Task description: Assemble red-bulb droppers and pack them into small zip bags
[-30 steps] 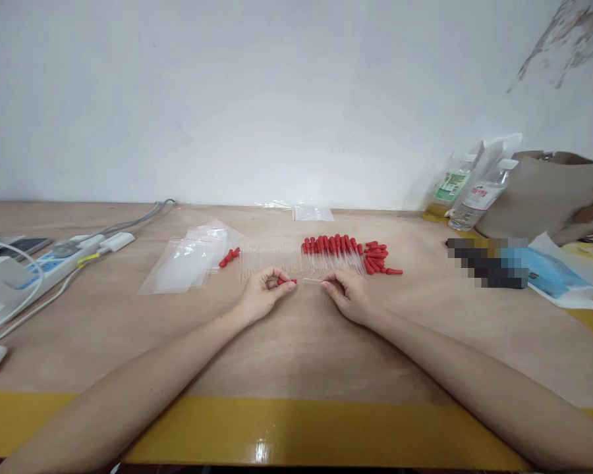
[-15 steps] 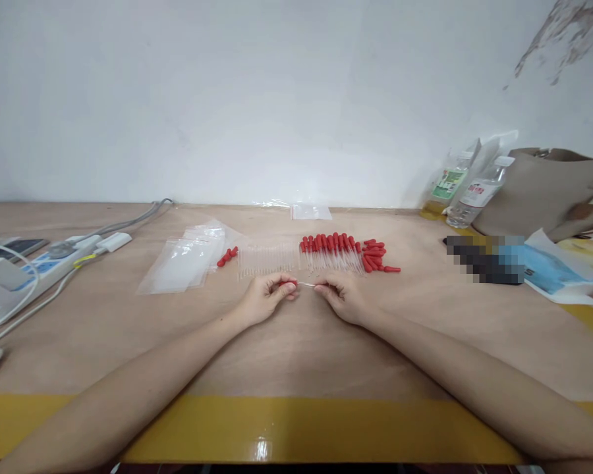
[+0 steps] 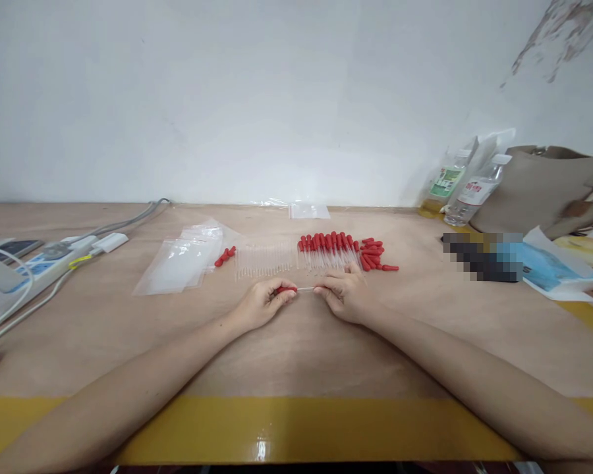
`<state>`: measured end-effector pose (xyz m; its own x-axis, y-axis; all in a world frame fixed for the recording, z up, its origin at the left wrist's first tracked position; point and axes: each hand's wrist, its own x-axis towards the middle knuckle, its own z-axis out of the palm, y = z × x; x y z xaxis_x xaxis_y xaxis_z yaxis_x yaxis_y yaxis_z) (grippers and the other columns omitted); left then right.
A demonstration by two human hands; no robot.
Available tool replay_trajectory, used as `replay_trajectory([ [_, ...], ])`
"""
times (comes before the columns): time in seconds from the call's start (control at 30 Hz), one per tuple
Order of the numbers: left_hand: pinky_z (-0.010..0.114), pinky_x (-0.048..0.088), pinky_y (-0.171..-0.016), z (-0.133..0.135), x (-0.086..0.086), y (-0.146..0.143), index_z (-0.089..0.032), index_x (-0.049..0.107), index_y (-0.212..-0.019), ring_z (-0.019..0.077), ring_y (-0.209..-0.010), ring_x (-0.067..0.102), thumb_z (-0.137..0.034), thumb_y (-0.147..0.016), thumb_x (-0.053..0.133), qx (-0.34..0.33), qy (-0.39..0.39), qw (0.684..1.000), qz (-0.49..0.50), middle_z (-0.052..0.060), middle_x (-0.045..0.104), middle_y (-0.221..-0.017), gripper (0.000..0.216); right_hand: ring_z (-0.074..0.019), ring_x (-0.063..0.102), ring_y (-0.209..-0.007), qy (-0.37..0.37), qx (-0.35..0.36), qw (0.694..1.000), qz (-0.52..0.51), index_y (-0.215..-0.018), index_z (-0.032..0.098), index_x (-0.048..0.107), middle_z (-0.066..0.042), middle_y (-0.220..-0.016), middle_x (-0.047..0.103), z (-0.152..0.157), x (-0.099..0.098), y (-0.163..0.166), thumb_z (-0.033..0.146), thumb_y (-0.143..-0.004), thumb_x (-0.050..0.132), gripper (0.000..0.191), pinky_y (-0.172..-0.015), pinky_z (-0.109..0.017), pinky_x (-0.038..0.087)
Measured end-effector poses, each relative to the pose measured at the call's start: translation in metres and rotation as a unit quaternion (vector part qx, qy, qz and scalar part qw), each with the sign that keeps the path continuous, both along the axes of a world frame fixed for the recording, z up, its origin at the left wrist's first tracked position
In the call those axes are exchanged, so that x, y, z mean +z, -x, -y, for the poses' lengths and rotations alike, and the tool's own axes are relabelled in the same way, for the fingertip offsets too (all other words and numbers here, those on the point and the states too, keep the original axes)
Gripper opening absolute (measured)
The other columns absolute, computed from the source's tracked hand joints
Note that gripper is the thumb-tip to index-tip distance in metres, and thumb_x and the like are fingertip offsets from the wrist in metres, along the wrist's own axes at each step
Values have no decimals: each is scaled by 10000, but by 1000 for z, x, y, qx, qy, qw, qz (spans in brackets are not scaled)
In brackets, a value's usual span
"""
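My left hand [image 3: 263, 304] pinches a small red rubber bulb [image 3: 286, 289] at the middle of the wooden table [image 3: 296, 355]. My right hand [image 3: 344, 295] pinches a thin clear glass tube [image 3: 305, 289] whose end meets the bulb. Just beyond my hands lie a row of bare clear tubes [image 3: 264, 258], a row of droppers with red bulbs fitted [image 3: 329, 250], and loose red bulbs [image 3: 375, 255] at the right. A few more red bulbs [image 3: 225, 256] lie to the left of the tubes.
Clear plastic bags [image 3: 180, 263] lie at the left, another small bag [image 3: 309, 210] by the wall. A power strip with cables [image 3: 44, 263] is far left. Bottles [image 3: 467, 187], a tan bag [image 3: 548, 187] and papers [image 3: 548, 270] stand at right.
Both hands have drawn slightly nearer to me and closer together; the tube and the red bulb, apart a second ago, now meet.
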<state>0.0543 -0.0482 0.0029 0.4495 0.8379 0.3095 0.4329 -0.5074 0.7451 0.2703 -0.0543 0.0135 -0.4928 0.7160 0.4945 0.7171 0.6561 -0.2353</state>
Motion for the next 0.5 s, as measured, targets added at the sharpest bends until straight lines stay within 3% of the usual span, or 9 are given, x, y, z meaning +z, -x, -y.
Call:
replay_trajectory([
  [0.3,220,468,-619,3,-1,0,-182,638,-864,132,-705,597,-351,-790,551,11,-57,998,-25,26,661,-816,204,-89,422,-526,82,29,996,4,-721,202,622,25,-622,613,-2,3,-1,278,-861,428,252,-710,-297,233],
  [0.5,242,462,-635,3,4,-2,-181,640,-878,142,-715,592,-328,-781,558,0,-61,997,-54,34,661,-824,194,-107,430,-541,59,42,996,50,-688,184,576,2,-627,613,0,2,4,243,-869,380,272,-714,-307,236],
])
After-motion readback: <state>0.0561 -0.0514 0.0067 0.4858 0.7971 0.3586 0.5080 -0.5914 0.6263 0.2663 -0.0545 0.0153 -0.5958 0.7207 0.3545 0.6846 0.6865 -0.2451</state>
